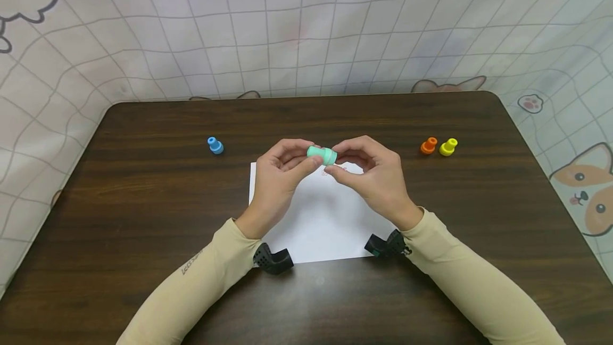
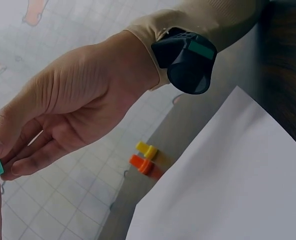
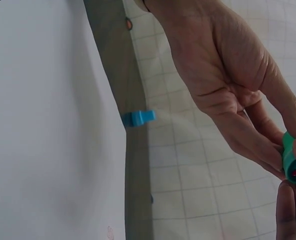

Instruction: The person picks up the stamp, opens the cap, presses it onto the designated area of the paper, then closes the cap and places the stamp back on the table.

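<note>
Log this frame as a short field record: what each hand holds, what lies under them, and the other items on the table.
held item: green stamp, above the paper
left hand: pinches its left end
right hand: pinches its right end
under hands: white paper on brown table
left of hands: blue stamp
right of hands: orange stamp beside yellow stamp

Both forearms in beige sleeves reach in from the lower edge and angle toward each other. Left hand (image 1: 280, 174) and right hand (image 1: 375, 174) meet at centre, raised, knuckles up, wrists slightly bent. Fingers and thumbs of both hands are curled, their fingertips (image 1: 313, 159) pinching the green stamp (image 1: 322, 154) from opposite ends. A black camera mount sits under each wrist.
</note>
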Tool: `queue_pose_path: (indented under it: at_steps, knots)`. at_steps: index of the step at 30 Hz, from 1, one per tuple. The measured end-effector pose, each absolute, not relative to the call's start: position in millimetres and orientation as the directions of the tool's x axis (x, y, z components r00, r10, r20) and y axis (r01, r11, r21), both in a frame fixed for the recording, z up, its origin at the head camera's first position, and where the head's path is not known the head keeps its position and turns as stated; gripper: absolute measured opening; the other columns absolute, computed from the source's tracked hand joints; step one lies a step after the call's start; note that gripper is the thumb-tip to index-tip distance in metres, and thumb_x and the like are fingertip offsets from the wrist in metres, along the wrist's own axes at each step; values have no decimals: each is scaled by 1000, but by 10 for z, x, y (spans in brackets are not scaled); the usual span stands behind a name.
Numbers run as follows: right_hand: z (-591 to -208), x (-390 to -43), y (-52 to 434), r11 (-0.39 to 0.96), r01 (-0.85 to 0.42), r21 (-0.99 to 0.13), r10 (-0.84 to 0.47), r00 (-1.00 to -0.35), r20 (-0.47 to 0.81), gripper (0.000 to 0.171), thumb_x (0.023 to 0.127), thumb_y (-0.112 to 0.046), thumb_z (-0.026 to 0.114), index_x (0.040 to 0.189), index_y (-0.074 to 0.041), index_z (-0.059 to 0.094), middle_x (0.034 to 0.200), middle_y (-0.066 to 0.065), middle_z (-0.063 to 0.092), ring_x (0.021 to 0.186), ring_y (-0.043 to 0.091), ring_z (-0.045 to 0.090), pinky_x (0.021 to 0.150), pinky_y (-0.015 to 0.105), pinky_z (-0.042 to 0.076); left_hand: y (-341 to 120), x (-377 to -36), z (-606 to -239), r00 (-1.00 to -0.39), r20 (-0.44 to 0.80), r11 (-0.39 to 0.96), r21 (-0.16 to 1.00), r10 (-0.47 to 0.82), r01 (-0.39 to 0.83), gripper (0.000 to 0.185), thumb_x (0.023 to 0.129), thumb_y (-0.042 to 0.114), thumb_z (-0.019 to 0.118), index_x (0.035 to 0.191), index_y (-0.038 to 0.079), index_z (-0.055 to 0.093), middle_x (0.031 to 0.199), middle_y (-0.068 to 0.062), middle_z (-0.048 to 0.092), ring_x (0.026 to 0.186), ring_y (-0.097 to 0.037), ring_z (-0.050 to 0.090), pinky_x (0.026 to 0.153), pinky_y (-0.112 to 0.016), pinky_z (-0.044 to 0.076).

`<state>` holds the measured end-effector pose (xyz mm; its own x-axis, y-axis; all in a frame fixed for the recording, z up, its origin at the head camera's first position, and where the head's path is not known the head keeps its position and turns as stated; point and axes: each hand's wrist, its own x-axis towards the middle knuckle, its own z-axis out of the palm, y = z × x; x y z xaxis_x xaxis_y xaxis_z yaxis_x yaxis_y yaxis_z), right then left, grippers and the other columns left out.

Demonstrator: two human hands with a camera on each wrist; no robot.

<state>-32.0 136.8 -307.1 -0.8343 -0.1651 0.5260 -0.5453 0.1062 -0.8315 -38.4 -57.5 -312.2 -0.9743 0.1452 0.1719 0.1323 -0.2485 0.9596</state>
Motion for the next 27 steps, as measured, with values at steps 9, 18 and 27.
queue_pose_path:
  at_steps: [9, 18, 27]
  knots:
    - [-3084, -323, 1376, 108, -596, -796, -149, -801, 580, 40, 72, 18, 83, 109, 7, 70, 104, 18, 69, 94, 7, 72, 90, 24, 64, -541, -382, -3097, -972, 193, -254, 955, 131, 155, 23, 91, 0, 75, 111, 10, 71, 111, 1, 74, 101, -12, 75, 98, -29, 62]
    - [-3074, -322, 1371, 117, -630, -768, -137, -776, 616, 38, 74, 16, 83, 108, 8, 70, 103, 16, 69, 97, 6, 71, 92, 25, 63, -518, -375, -3081, -971, 212, -244, 953, 109, 180, 23, 91, -2, 75, 110, 10, 71, 110, 2, 74, 98, -11, 74, 96, -27, 63]
    - [-3052, -327, 1369, 121, -668, -735, -115, -745, 658, 37, 72, 17, 83, 106, 9, 71, 101, 19, 70, 95, 8, 70, 92, 25, 63, -480, -366, -3064, -971, 221, -283, 941, 93, 187, 24, 90, -3, 75, 104, 15, 73, 107, 3, 76, 95, -11, 75, 95, -27, 63]
